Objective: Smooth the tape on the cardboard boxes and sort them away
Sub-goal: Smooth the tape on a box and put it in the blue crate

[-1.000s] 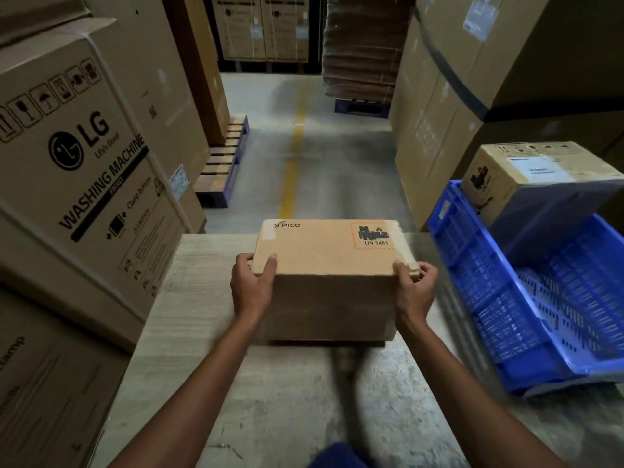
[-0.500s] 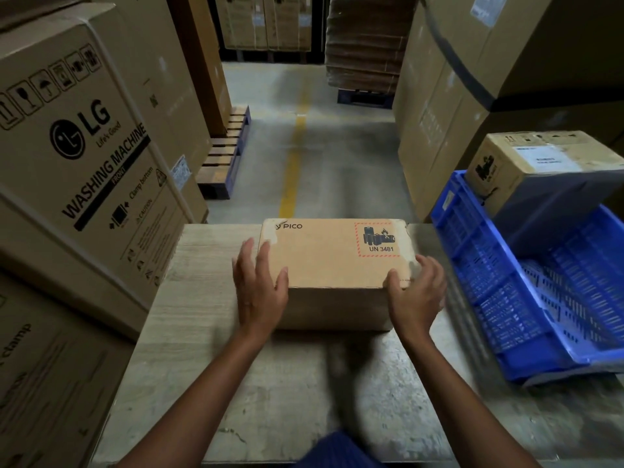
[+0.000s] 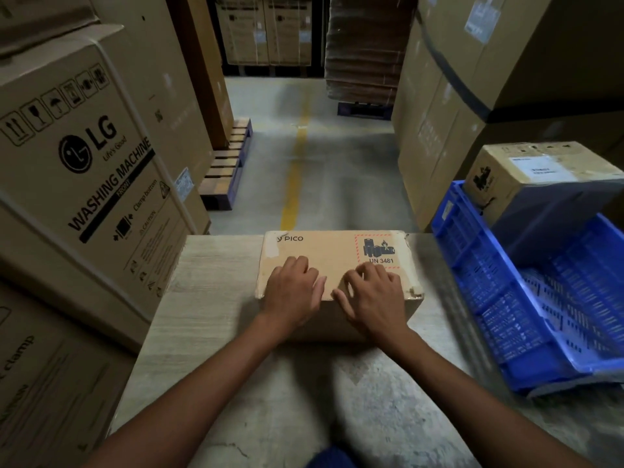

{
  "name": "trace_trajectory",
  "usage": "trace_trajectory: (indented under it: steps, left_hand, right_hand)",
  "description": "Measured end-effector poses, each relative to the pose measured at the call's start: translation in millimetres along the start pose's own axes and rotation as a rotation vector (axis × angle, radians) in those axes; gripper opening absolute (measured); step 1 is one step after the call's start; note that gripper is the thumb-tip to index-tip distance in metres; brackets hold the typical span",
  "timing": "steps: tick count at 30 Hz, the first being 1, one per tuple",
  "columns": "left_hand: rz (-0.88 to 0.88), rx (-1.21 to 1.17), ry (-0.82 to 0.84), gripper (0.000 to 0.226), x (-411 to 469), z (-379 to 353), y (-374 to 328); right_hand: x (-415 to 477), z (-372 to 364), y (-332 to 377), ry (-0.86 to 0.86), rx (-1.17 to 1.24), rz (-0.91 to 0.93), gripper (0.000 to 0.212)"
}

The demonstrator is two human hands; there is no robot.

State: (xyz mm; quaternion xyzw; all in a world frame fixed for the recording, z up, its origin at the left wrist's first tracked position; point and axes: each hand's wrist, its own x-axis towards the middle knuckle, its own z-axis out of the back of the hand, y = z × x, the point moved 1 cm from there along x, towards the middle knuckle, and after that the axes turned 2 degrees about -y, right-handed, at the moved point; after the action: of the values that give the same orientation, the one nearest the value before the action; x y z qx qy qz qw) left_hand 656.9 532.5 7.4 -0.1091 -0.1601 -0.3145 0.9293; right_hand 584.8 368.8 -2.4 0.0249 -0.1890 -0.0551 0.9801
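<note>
Box (image 3: 332, 255) lay under both hands on table (image 3: 209, 298); left hand (image 3: 292, 292) and right hand (image 3: 374, 297) pressed its top side by side, fingers loose, gripping nothing. Print past fingers: "PICO", "UN 3481". Second box (image 3: 526, 173) and one blue crate (image 3: 472, 265) right of right hand; "LG WASHING MACHINE" carton (image 3: 84, 170) left.

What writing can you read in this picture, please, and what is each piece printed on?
"PICO": small box on the table.
"UN 3481": its red-bordered label.
"LG Life's Good", "WASHING MACHINE", "FRONT", "Clamp bottom", "CAUTION": big left carton.
"clamp": lower left carton.
White label on the second box, in the blue crate: too blurred to read.
</note>
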Motion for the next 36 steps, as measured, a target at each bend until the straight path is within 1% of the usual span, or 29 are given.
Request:
trace_trajectory:
  steps: [2, 4, 5, 7, 9, 11, 13, 15, 16, 17, 19, 20, 23, 25, 27, 29, 31, 32, 34, 35, 36]
  left_hand:
    - [0.02, 0.03, 0.164, 0.041, 16.0, 1.4, 3.1]
    - [0.053, 0.011, 0.306, 0.053, 20.1, -3.8, 6.5]
    - [0.075, -0.008, 0.349, 0.056, 19.2, -6.9, 7.1]
    - [0.085, -0.01, 0.361, 0.058, 16.3, -11.8, 6.3]
    - [0.074, 0.016, 0.363, 0.057, 17.8, -9.9, 5.4]
    - [0.043, 0.019, 0.339, 0.053, 27.5, -4.2, 10.0]
    - [0.015, -0.058, 0.299, 0.048, 40.8, 1.5, 20.7]
    - [0.036, -0.167, 0.277, 0.047, 48.6, 0.4, 34.8]
    - [0.054, -0.175, 0.29, 0.049, 48.2, -3.5, 41.3]
    - [0.075, -0.148, 0.326, 0.053, 45.8, -8.7, 45.8]
    - [0.111, -0.081, 0.396, 0.061, 42.4, -19.0, 48.5]
    - [0.114, -0.062, 0.41, 0.064, 43.3, -22.4, 48.2]
    - [0.088, -0.07, 0.403, 0.07, 48.0, -17.8, 50.8]
    - [0.078, -0.111, 0.363, 0.072, 47.6, -13.5, 57.0]
    - [0.152, -0.149, 0.27, 0.07, 41.8, -12.6, 60.2]
    - [0.284, -0.18, 0.195, 0.069, 35.3, -13.5, 57.9]
    - [0.399, -0.254, 0.168, 0.074, 32.1, -14.3, 55.8]
    - [0.47, -0.311, 0.166, 0.081, 32.3, -14.3, 57.2]
    - [0.688, -0.52, 0.178, 0.096, 35.6, -14.9, 66.2]
    - [0.802, -0.688, 0.194, 0.099, 36.9, -16.8, 71.8]
    - [0.877, -0.873, 0.212, 0.094, 37.6, -18.4, 75.5]
  right_hand:
    - [17.4, 2.4, 0.0, 0.067, 0.021, -0.024, 0.051]
    - [26.9, -3.6, 2.3, 0.161, 0.06, 0.021, 0.061]
    - [27.6, -8.0, 4.2, 0.217, 0.069, 0.049, 0.065]
    - [24.8, -14.4, 7.1, 0.259, 0.075, 0.057, 0.068]
    - [24.0, -13.1, 7.5, 0.266, 0.067, 0.049, 0.067]
    - [28.5, -7.4, 6.1, 0.29, 0.028, 0.081, 0.065]
    - [41.7, 1.9, -0.6, 0.308, 0.028, 0.146, 0.063]
    - [59.1, 13.8, -15.6, 0.355, 0.16, 0.128, 0.056]
    - [64.6, 16.1, -26.1, 0.366, 0.226, 0.09, 0.049]
    - [66.9, 14.2, -37.1, 0.367, 0.239, 0.077, 0.048]
    - [61.7, 6.5, -52.0, 0.4, 0.12, 0.112, 0.06]
    - [57.5, 3.0, -56.3, 0.423, 0.083, 0.13, 0.061]
    - [58.5, -2.4, -62.0, 0.465, 0.078, 0.189, 0.054]
    - [59.4, 2.3, -62.3, 0.441, 0.081, 0.183, 0.057]
    - [51.9, 3.7, -62.4, 0.378, 0.086, 0.065, 0.071]
    - [42.4, 0.8, -61.2, 0.319, 0.111, -0.14, 0.077]
    - [42.0, -1.4, -59.4, 0.301, 0.177, -0.326, 0.081]
    - [45.1, -1.2, -58.6, 0.303, 0.221, -0.403, 0.087]
    - [52.9, -0.7, -59.3, 0.322, 0.315, -0.515, 0.1]
    - [57.1, -2.6, -61.9, 0.332, 0.363, -0.562, 0.106]
    - [60.4, -3.0, -65.1, 0.343, 0.405, -0.611, 0.112]
